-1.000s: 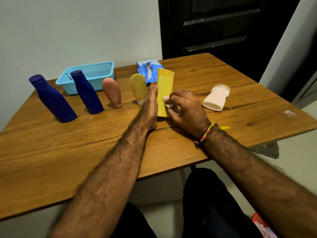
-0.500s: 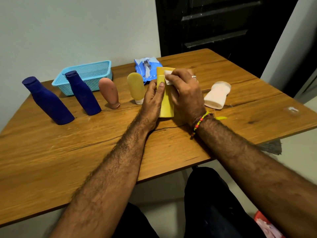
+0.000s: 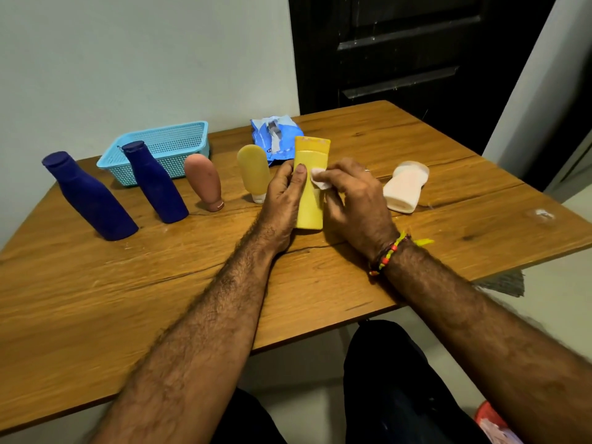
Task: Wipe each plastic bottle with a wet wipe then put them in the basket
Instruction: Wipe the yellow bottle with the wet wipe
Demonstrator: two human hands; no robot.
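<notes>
A tall yellow bottle (image 3: 310, 200) stands upright on the wooden table (image 3: 160, 283), cap upward. My left hand (image 3: 282, 200) grips its left side, thumb across the front. My right hand (image 3: 352, 200) presses a small white wet wipe (image 3: 320, 179) against the bottle's upper right side. To the left stand two dark blue bottles (image 3: 89, 200) (image 3: 153, 184), a pink bottle (image 3: 205, 181) and a pale yellow tube (image 3: 254, 171). A white bottle (image 3: 405, 187) lies on its side to the right. The light blue basket (image 3: 157, 149) sits at the back left with nothing visible inside.
A blue pack of wet wipes (image 3: 272, 139) lies behind the yellow bottle. A dark door (image 3: 416, 59) stands behind the table, and a wall runs along the left. My lap (image 3: 384, 395) is below the table's near edge.
My right hand slid the wipe from the bottle's lower middle up to its cap, then back down to the upper body. My left hand kept hold of the bottle.
</notes>
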